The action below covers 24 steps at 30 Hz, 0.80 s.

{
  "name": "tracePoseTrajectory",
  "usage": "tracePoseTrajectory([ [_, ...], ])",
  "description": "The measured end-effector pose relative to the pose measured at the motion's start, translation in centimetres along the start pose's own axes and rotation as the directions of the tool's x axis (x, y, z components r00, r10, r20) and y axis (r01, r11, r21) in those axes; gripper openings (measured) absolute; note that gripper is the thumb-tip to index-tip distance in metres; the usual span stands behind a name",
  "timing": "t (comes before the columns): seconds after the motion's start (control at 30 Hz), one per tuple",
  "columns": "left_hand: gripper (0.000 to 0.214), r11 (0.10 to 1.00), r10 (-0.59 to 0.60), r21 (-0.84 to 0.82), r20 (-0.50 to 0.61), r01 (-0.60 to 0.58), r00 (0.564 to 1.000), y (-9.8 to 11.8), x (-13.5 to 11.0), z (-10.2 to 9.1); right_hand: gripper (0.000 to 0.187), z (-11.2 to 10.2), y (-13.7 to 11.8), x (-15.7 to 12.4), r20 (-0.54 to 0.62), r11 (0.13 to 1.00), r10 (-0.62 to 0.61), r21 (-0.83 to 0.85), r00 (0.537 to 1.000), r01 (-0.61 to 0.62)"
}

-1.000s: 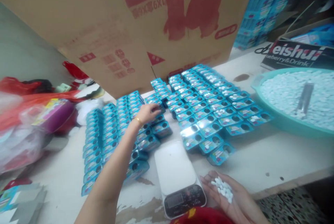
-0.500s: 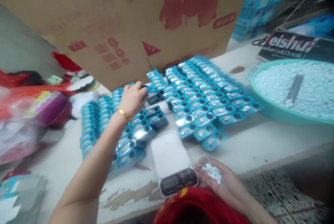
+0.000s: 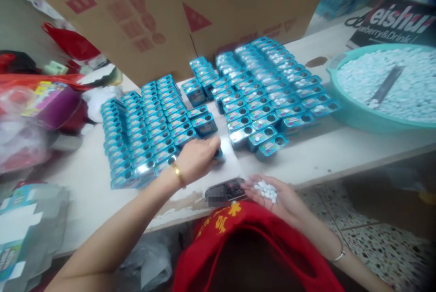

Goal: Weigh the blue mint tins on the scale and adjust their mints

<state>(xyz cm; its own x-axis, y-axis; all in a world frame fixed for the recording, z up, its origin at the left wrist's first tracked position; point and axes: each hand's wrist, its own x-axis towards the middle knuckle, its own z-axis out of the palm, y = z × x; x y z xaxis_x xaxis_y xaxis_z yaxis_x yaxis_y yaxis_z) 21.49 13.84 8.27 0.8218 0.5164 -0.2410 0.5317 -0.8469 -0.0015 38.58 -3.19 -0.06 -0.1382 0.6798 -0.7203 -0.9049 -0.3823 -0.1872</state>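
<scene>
My left hand point(image 3: 199, 158) grips a small blue mint box point(image 3: 219, 156) at the white kitchen scale point(image 3: 226, 165); the fingers hide most of the box. My right hand point(image 3: 272, 196) lies palm up just right of the scale's dark control panel, with a little heap of pale tablets point(image 3: 266, 191) in its cupped palm. Rows of the same blue boxes point(image 3: 153, 124), each with a round hole in the top, stand to the left of the scale. A second block of blue boxes point(image 3: 259, 96) stands to the right, some with tablets lying on top.
A turquoise basin point(image 3: 361, 117) full of pale tablets, with a grey flat strip point(image 3: 386, 85) on them, stands at the right. Behind the boxes rises a big cardboard carton point(image 3: 170, 24). Flattened packaging point(image 3: 37, 224) and plastic bags point(image 3: 20, 146) lie at the left.
My left hand has come from the back rows toward me, down to the scale, with a blue box in it. My right hand still holds the tablets. The camera view has tilted down.
</scene>
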Motion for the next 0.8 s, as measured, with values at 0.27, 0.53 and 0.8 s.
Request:
tracePoseTrajectory([
  [0.27,0.028,0.996,0.013,-0.086,-0.204,-0.032,0.979,0.7,-3.9,-1.4,0.014,-1.2,-0.5,-1.0,-0.103,0.998,-0.062,-0.007,0.993,0.062],
  [0.53,0.024,0.861,0.176,-0.49,0.041,-0.134,0.984,6.6,-9.5,3.4,0.013,-4.9,-1.6,-3.4,-0.183,0.993,0.028,-0.109,0.983,-0.049],
  [0.8,0.024,0.761,0.344,-0.586,0.004,-0.277,0.939,8.7,-9.4,5.7,0.011,-7.2,-1.4,-5.4,-0.134,0.969,0.104,-0.208,0.985,-0.131],
])
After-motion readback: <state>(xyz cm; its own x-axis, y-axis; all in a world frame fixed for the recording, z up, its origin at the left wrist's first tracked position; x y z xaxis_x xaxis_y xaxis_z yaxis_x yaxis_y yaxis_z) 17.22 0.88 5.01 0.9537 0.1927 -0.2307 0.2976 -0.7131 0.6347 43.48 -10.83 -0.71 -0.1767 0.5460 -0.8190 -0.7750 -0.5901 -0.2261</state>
